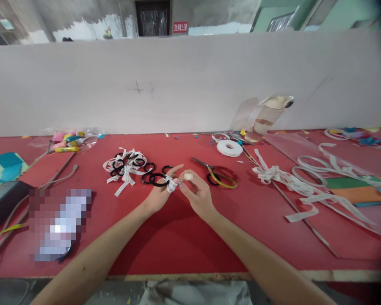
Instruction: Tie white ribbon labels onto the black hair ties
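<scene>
My left hand (158, 197) is closed around a black hair tie (158, 180), with a white printed ribbon (172, 185) at its thumb and fingertips. Close beside it, my right hand (199, 195) has its thumb and fingers drawn together near the ribbon; what lies between them is too small to make out. A pale beige band or wrap (188, 176) shows on a right finger. Several loose black hair ties (149, 167) lie just beyond the left hand. Yellow-handled scissors (220, 176) rest open-bladed to the right, over another black hair tie (212, 179).
A pile of black ties with white ribbons (127, 165) lies left. Right are a white tape roll (229, 148), a leaning water bottle (265, 118) and tangled white ribbons (282, 180). A blurred-out object (63, 224) and a bag of coloured items (68, 140) are left. A white partition (178, 84) stands behind.
</scene>
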`<move>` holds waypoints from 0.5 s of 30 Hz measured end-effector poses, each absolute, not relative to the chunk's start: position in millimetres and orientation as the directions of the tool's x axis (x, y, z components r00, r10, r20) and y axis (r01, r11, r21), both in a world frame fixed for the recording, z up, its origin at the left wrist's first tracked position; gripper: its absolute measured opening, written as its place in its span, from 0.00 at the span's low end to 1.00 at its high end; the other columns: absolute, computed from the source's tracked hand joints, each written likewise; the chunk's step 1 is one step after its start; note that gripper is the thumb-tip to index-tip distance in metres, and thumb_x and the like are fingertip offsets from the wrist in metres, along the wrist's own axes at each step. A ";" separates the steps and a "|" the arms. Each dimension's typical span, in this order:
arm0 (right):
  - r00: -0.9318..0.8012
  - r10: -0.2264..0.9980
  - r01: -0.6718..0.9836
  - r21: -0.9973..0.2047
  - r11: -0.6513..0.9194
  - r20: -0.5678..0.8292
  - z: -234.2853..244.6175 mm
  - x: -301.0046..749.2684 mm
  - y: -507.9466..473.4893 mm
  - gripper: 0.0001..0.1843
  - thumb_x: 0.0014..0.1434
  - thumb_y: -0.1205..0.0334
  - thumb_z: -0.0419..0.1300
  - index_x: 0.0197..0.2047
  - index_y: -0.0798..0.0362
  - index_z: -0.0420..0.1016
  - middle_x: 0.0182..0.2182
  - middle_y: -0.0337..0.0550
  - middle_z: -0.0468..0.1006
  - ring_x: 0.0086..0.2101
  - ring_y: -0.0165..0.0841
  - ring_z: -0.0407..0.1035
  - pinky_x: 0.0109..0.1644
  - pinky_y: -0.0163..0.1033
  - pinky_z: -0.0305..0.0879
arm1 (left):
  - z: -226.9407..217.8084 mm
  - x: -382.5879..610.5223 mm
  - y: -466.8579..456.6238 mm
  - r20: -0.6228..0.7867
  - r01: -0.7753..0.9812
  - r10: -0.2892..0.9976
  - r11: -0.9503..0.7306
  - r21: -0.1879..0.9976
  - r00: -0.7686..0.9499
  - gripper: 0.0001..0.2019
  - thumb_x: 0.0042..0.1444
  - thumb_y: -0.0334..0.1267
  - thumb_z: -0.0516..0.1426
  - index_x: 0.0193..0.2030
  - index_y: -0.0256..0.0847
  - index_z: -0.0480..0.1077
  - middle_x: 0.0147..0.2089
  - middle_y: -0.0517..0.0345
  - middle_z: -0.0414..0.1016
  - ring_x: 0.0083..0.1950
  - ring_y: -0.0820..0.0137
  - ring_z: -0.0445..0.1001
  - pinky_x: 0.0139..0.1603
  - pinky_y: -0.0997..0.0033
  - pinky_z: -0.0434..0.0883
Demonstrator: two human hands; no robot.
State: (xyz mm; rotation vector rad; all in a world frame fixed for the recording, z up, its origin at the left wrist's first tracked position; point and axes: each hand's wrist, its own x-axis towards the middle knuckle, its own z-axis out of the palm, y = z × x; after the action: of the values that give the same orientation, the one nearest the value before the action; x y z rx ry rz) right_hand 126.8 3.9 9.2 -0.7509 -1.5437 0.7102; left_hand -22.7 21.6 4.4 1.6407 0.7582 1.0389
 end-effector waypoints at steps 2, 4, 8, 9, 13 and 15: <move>-0.051 0.836 -0.037 -0.837 0.545 0.547 7.4 125.0 3.5 0.07 0.64 0.59 0.59 0.33 0.49 0.73 0.33 0.40 0.73 0.37 0.33 0.68 0.46 0.41 0.64 | 3.4 -22.5 21.9 0.239 -0.056 0.869 -0.239 0.969 0.433 0.30 0.64 0.57 0.50 0.68 0.45 0.62 0.52 0.48 0.74 0.56 0.60 0.69 0.61 0.57 0.64; -0.022 0.877 -0.147 -0.869 0.473 0.480 6.0 122.4 3.0 0.09 0.63 0.58 0.60 0.31 0.49 0.73 0.31 0.39 0.72 0.36 0.33 0.67 0.46 0.40 0.64 | 3.4 -22.4 22.3 0.217 -0.085 0.869 -0.200 0.976 0.444 0.31 0.64 0.56 0.51 0.70 0.45 0.60 0.47 0.50 0.75 0.51 0.63 0.70 0.57 0.60 0.66; -0.002 0.953 -0.350 -0.893 0.285 0.305 3.5 117.4 2.2 0.10 0.62 0.56 0.61 0.30 0.50 0.75 0.30 0.37 0.72 0.34 0.30 0.66 0.44 0.38 0.65 | 6.5 -24.2 23.6 0.231 -0.048 0.858 -0.235 0.971 0.460 0.33 0.63 0.52 0.55 0.72 0.46 0.55 0.41 0.55 0.71 0.41 0.70 0.68 0.48 0.68 0.66; 0.004 0.964 -0.379 -0.892 0.248 0.267 2.8 116.7 2.1 0.11 0.62 0.55 0.62 0.29 0.50 0.75 0.29 0.37 0.71 0.33 0.30 0.66 0.43 0.37 0.65 | 7.4 -25.0 24.0 0.235 -0.013 0.855 -0.259 0.966 0.462 0.35 0.62 0.51 0.56 0.73 0.46 0.53 0.40 0.57 0.70 0.40 0.71 0.66 0.46 0.69 0.66; -0.001 0.982 -0.402 -0.899 0.171 0.188 1.4 115.2 1.2 0.13 0.60 0.51 0.63 0.30 0.51 0.74 0.28 0.37 0.72 0.29 0.29 0.64 0.32 0.34 0.63 | 9.4 -27.8 24.0 0.251 0.055 0.863 -0.304 0.951 0.438 0.39 0.59 0.51 0.59 0.74 0.49 0.50 0.39 0.60 0.67 0.36 0.74 0.62 0.42 0.71 0.63; -0.030 0.966 -0.349 -0.909 0.229 0.255 2.9 114.5 -0.8 0.14 0.60 0.50 0.62 0.30 0.51 0.73 0.27 0.38 0.71 0.27 0.28 0.63 0.30 0.34 0.63 | 9.0 -27.6 23.0 0.258 -0.007 0.882 -0.277 0.961 0.394 0.36 0.61 0.53 0.56 0.73 0.49 0.51 0.39 0.60 0.65 0.36 0.73 0.60 0.42 0.72 0.62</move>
State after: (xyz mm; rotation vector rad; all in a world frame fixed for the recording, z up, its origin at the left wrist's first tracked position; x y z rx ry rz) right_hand 114.5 -0.8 2.9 -0.7370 -1.1090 1.2236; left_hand -27.6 23.0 9.0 1.6084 0.7932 1.0665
